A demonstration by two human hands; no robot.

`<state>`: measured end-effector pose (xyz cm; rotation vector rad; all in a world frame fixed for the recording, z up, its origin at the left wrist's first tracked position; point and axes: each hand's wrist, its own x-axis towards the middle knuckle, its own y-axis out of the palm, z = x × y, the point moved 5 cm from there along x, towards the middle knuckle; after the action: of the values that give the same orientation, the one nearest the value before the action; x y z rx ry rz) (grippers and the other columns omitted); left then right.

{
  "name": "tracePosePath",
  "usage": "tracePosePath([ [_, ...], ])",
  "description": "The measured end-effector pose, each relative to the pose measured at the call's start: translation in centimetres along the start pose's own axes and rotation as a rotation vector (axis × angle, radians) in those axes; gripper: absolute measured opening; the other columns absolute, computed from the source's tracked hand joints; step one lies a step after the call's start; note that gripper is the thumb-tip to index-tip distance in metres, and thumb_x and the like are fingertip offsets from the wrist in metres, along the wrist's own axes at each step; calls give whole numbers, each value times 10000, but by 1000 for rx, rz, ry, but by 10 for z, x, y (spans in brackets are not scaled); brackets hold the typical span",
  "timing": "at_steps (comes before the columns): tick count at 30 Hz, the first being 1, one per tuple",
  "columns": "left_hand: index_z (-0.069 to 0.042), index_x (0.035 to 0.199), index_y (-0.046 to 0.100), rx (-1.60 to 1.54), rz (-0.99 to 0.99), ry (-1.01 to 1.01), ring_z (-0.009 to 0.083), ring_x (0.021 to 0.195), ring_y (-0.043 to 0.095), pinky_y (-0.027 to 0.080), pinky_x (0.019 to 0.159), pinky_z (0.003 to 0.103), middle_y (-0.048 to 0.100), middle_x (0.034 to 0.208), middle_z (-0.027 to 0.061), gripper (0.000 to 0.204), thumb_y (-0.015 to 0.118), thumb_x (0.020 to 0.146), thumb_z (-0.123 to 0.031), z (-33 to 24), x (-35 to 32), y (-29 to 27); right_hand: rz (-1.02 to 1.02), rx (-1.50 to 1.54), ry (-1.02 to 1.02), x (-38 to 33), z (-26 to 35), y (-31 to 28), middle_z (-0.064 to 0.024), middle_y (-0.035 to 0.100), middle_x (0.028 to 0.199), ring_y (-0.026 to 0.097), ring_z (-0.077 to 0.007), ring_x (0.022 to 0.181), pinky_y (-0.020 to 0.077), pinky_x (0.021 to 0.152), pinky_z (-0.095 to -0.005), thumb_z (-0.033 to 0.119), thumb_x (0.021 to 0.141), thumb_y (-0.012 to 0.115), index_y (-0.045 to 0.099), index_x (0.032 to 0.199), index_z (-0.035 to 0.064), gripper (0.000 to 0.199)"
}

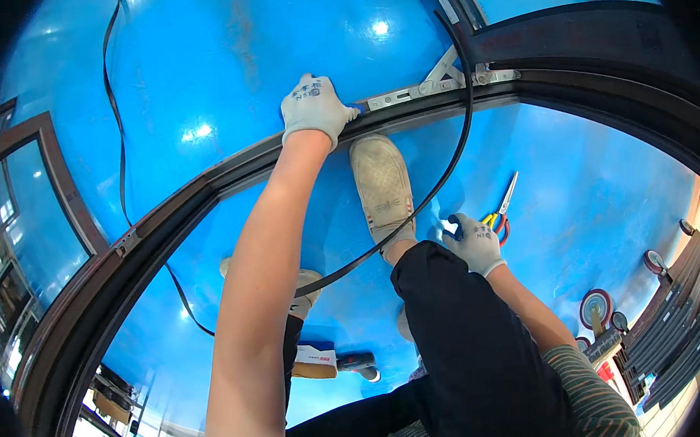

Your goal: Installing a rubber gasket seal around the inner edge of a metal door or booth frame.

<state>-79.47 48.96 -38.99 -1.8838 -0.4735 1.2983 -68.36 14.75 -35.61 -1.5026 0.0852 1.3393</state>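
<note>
Head view: our white-gloved left hand [314,106] presses flat, fingers spread, on the dark brown metal window frame [202,188] by its silver hinge bracket [430,83]. Gloved right hand [475,242] is closed on the black rubber gasket strip [444,171], w/ yellow-red-handled pliers [500,216] just beside on blue floor [217,57].

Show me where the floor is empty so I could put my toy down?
Bare blue floor lies beyond the dark window frame, past the left hand. Another bare patch lies right of the scissors. It is crowded around the right hand, the black rubber strip and the shoe.
</note>
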Motion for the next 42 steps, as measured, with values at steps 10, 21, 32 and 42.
tracePosePath([
  [10, -110, 932, 738, -81, 72, -187, 245, 932, 694, 533, 870, 391, 731, 966, 80, 486, 800, 753, -557, 12, 10, 0, -18, 2, -77, 24, 27, -3, -134, 739, 983, 701, -326, 854, 542, 746, -393, 349, 877, 643, 670, 1149, 60, 398],
  [21, -133, 837, 753, -208, -3, -242, 246, 803, 692, 520, 800, 383, 730, 815, 44, 519, 822, 677, -622, 21, -1, 12, 28, -43, -24, 34, 61, 8, -158, 734, 999, 694, -359, 871, 535, 735, -421, 387, 892, 601, 683, 1144, 92, 396],
  [32, -133, 901, 757, -335, 42, -149, 267, 884, 670, 477, 852, 416, 730, 911, 68, 596, 756, 689, -690, 38, 6, 22, 58, -35, 5, 35, 56, 14, -152, 735, 1014, 693, -371, 892, 535, 742, -444, 395, 907, 575, 690, 1095, 86, 379],
  [42, -102, 1129, 715, -193, -136, -212, 313, 1053, 570, 397, 932, 438, 641, 1126, 130, 677, 717, 749, -663, 15, -17, 19, 144, -91, -19, 47, 60, 35, -152, 738, 1000, 691, -387, 885, 537, 739, -451, 343, 907, 561, 694, 1082, 85, 339],
])
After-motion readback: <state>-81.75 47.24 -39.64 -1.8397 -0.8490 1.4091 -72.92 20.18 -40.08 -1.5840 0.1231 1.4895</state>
